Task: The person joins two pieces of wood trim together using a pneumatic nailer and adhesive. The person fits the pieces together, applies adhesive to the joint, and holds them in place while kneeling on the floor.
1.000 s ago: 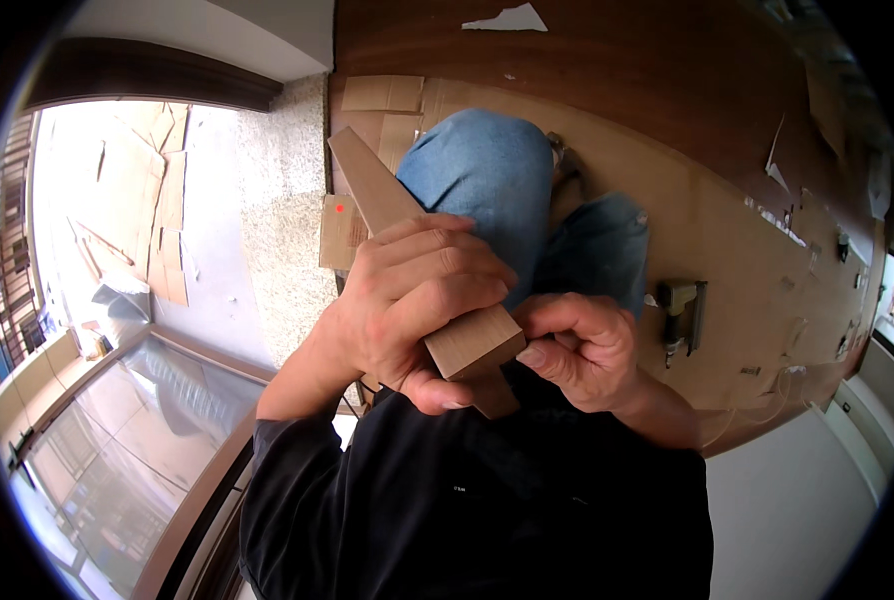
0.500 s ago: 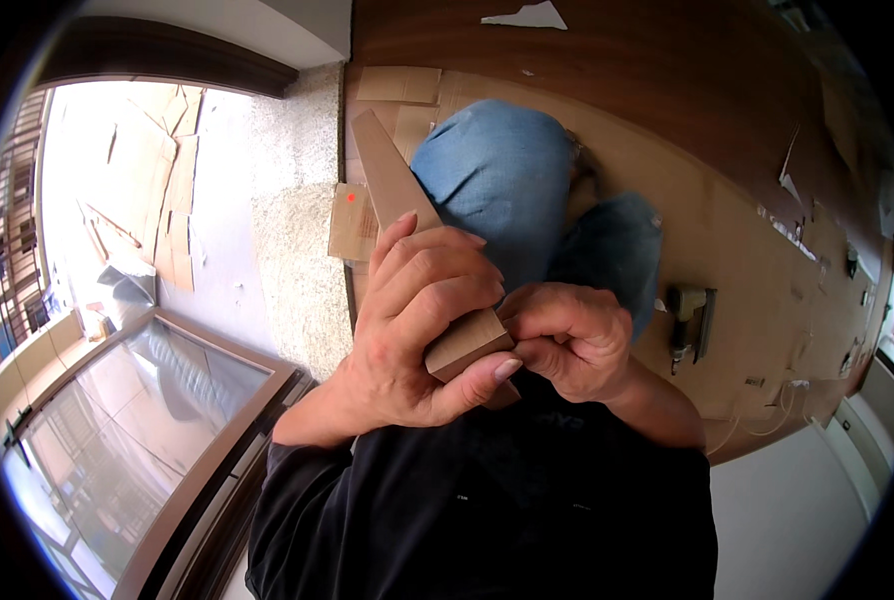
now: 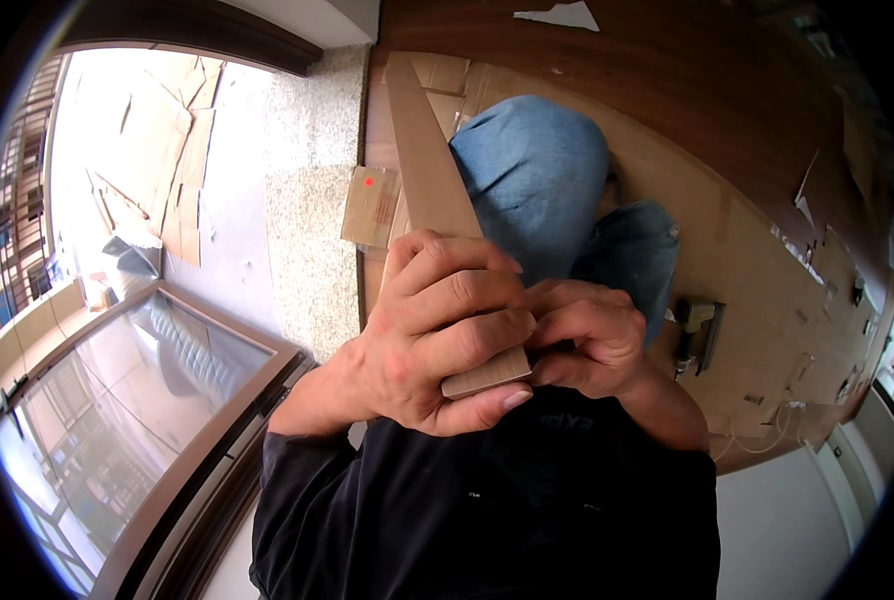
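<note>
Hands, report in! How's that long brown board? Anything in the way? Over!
Left grip wrapped around board. Right grip curled at its near end; can't tell if it's pinching anything. Knee close alongside board; nail gun off right, clear.

Dark brown floor (image 3: 667,60) is partly covered by a large cardboard sheet (image 3: 757,290). Nail gun (image 3: 695,335) is laid on the sheet; pale cord (image 3: 779,432) is strewn near its lower edge. White scrap (image 3: 567,15) is seen on bare floor. Red-dotted cardboard piece (image 3: 371,210) is set by the speckled strip (image 3: 315,230).
</note>
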A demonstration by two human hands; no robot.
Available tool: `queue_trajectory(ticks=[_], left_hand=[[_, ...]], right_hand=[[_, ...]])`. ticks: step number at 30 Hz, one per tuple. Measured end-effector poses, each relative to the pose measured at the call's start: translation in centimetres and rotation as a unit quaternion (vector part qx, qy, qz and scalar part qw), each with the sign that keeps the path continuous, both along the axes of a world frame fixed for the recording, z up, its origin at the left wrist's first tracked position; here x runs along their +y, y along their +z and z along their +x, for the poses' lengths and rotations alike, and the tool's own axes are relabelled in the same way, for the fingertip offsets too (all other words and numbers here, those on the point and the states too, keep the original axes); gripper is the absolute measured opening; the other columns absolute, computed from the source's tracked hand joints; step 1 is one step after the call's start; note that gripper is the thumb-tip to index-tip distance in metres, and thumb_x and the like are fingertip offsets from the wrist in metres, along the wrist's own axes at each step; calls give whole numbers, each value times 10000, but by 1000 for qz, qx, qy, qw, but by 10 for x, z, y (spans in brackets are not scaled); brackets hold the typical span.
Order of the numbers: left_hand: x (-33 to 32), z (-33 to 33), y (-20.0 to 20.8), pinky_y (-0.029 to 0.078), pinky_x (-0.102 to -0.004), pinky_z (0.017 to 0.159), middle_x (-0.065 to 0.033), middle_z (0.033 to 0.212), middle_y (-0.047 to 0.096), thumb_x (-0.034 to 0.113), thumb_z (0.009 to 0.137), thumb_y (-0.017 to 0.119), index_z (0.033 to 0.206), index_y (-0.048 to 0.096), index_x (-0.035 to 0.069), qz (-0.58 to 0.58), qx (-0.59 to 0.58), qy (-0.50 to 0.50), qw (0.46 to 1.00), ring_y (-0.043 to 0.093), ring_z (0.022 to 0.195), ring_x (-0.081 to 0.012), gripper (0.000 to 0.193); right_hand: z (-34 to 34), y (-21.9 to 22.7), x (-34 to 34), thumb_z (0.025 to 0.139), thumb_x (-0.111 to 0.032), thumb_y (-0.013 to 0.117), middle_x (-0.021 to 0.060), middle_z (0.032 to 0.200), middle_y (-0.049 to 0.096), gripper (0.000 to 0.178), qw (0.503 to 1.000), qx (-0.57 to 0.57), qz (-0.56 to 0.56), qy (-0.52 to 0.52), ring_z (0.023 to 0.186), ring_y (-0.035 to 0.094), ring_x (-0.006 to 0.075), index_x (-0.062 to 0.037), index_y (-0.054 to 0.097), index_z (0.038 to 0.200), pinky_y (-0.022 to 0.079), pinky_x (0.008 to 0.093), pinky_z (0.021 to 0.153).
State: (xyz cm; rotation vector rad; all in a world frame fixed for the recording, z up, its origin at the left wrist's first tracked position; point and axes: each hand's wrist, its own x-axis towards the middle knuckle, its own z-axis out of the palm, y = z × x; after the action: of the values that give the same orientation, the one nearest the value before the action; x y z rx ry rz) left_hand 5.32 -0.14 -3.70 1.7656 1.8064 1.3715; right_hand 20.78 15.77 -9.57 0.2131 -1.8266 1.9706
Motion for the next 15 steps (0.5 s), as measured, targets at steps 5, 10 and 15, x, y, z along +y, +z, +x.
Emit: queue_trajectory(ticks=[5, 10, 15], left_hand=[[7, -2, 3, 384, -423, 870, -63, 1069, 693, 403, 853, 766, 1056, 714, 100, 33, 17, -3, 999, 657, 1060, -286, 369], [24, 1, 6, 411, -435, 822, -83, 1009, 717, 447, 882, 738, 1026, 706, 102, 71, 94, -14, 993, 684, 1039, -332, 375], [39, 8, 3, 401, -434, 831, -74, 1000, 718, 445, 874, 729, 1001, 715, 108, 93, 140, -16, 986, 685, 1038, -319, 360]], right_hand=[[10, 3, 14, 940, -267, 807, 136, 910, 745, 306, 999, -17, -30, -40, 837, 770, 258, 13, 707, 1011, 617, 331, 709], [22, 19, 21, 967, -167, 783, 148, 904, 737, 223, 996, -5, -19, -83, 835, 765, 259, 20, 696, 1051, 613, 331, 703], [32, 37, 21, 948, -81, 789, 153, 979, 737, 189, 994, 18, 42, -100, 827, 737, 256, 19, 698, 1081, 594, 335, 699]])
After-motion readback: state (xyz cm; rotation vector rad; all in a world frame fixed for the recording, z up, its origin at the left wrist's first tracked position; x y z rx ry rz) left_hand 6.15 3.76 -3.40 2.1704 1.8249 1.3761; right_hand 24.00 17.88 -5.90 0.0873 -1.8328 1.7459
